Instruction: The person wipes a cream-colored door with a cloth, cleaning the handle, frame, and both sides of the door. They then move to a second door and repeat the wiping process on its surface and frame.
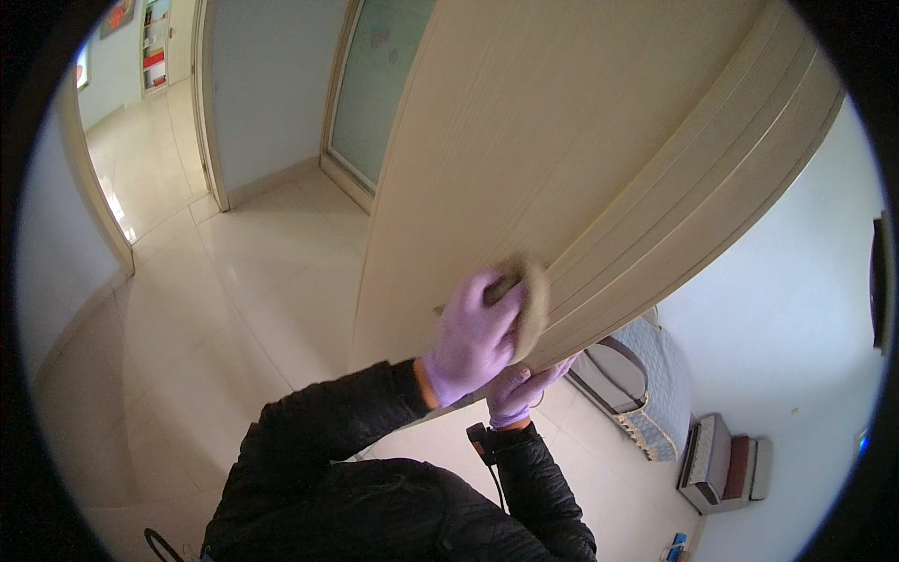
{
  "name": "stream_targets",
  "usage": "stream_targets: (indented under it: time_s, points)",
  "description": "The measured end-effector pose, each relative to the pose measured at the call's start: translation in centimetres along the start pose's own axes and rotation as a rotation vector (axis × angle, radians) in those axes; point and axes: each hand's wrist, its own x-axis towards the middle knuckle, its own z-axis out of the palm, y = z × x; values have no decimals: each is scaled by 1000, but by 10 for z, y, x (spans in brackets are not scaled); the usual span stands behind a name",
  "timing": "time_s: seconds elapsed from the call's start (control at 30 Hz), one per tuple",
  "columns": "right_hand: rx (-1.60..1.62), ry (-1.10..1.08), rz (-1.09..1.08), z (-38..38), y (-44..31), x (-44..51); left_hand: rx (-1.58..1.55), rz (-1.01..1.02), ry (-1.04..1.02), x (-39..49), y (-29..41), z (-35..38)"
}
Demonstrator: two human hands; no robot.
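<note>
A pale wood-grain door (562, 126) stands open before me, with long grooved moulding along its right side. My left hand (467, 337), in a purple glove, presses a tan cleaning cloth or pad (535, 309) against its face beside the moulding. The cloth is blurred, so its exact kind is unclear. Just below, my right hand (516, 393), gloved the same way, holds the door's edge. Its thumb lies on the near side, while its other fingers reach along the edge and are partly hidden. Part of a small dark fitting (439, 309) shows beside the left hand.
A framed frosted-glass panel (376, 91) stands behind the door. At left, a doorway (158, 140) opens onto another tiled room. A sofa with a blue quilted cover (657, 386) and another cushioned seat (727, 464) stand at right. Glossy tiles (232, 337) cover the floor.
</note>
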Motion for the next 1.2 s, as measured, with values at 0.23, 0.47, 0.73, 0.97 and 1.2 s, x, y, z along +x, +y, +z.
stream_targets:
  time_s: [0.23,0.47,0.73,0.97,1.2]
  points:
    - [23,-30,40,2,-9,8,24,150,-98,30,10,-1]
    - [-372,-33,-272,-6,-22,21,29,120,-326,-37,-31,-9]
    - [-352,-8,-329,-9,-17,19,293,377,-278,83,27,-35]
    - [-331,-48,-339,-11,-21,23,379,623,78,244,93,-37]
    - [-261,-75,-298,-14,-23,22,438,502,-31,199,86,-28]
